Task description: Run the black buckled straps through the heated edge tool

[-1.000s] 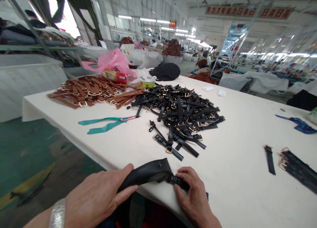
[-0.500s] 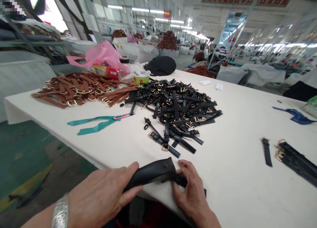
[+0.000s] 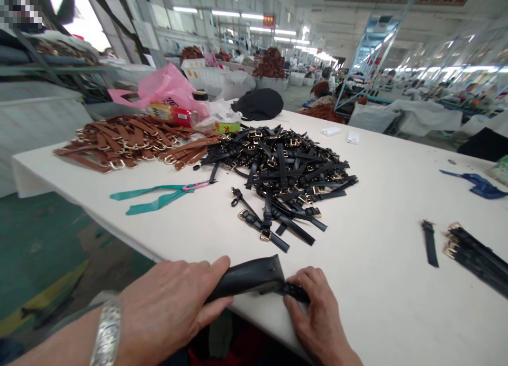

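Observation:
My left hand (image 3: pixel 170 302), a silver bracelet at its wrist, is closed around a long black tool that looks like a stapler (image 3: pixel 250 277), over the table's near edge. Between the thumb and fingers of my right hand (image 3: pixel 317 315) is a short black strap (image 3: pixel 297 292). The strap's left end meets the underside of the tool's front end; whether it lies inside the jaws is hidden. Just beyond my hands, a large heap of black buckle straps (image 3: pixel 281 167) with gold buckles spreads on the table.
Brown buckle straps (image 3: pixel 123 141) lie at the left, below a pink bag (image 3: pixel 162 88). Pink-handled snips (image 3: pixel 194 186) with a teal ribbon (image 3: pixel 153 202) rest left of the black heap. One strap (image 3: pixel 429 243) and a stack of black straps (image 3: pixel 478 257) lie at the right on the white table (image 3: pixel 377 281).
My right hand has shifted slightly right and down, with its fingers further along the strap. The tool in my left hand has moved a little right.

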Tool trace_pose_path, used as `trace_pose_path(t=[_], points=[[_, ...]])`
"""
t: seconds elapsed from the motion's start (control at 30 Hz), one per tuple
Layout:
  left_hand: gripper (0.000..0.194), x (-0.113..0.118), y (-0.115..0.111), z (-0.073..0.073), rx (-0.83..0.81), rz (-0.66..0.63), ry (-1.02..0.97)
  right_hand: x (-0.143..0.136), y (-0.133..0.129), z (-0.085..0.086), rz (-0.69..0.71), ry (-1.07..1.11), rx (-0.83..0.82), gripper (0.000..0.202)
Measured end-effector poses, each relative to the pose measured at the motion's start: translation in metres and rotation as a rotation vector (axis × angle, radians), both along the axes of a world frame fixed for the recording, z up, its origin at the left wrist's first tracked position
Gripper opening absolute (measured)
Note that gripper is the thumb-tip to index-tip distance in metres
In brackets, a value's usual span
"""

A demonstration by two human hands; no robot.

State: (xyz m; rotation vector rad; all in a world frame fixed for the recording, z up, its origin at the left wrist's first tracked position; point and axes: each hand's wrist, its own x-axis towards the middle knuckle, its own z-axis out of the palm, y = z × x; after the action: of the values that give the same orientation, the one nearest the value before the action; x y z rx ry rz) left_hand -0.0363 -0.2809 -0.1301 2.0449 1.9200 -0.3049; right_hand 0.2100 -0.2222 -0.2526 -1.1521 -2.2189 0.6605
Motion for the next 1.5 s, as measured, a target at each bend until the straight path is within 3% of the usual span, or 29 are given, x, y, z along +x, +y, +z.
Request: trace_pose_path(t=[0.17, 0.43, 0.73, 0.87, 1.03, 1.2, 1.37, 1.5], points=[[0.031, 0.007, 0.012, -0.003, 0.015, -0.027, -0.030, -0.002, 0.000, 0.004, -0.077, 0.013, -0.005, 0.020], [0.029, -0.031, -0.004, 0.005, 0.009, 0.087, -0.018, -0.005, -0.003, 0.007, -0.074, 0.042, -0.042, 0.017], [0.031, 0.008, 0.011, 0.004, -0.005, -0.034, 0.004, -0.004, -0.001, 0.003, -0.082, 0.047, -0.016, 0.016], [0.038, -0.005, 0.012, -0.001, 0.029, -0.045, -0.011, -0.003, 0.000, 0.003, -0.077, 0.050, -0.008, 0.016], [0.036, -0.028, -0.003, 0.000, 0.040, 0.043, -0.010, -0.004, 0.000, 0.006, -0.062, 0.035, -0.018, 0.017], [0.036, -0.014, -0.004, 0.003, -0.012, 0.040, -0.022, -0.004, 0.001, 0.004, -0.056, 0.024, -0.018, 0.018], [0.034, 0.005, 0.009, -0.005, 0.051, -0.010, -0.065, -0.004, 0.002, 0.001, -0.086, 0.001, -0.005, 0.017], [0.034, -0.004, 0.008, -0.009, 0.072, 0.024, -0.119, -0.003, 0.002, 0.002, -0.080, -0.004, 0.002, 0.019]])
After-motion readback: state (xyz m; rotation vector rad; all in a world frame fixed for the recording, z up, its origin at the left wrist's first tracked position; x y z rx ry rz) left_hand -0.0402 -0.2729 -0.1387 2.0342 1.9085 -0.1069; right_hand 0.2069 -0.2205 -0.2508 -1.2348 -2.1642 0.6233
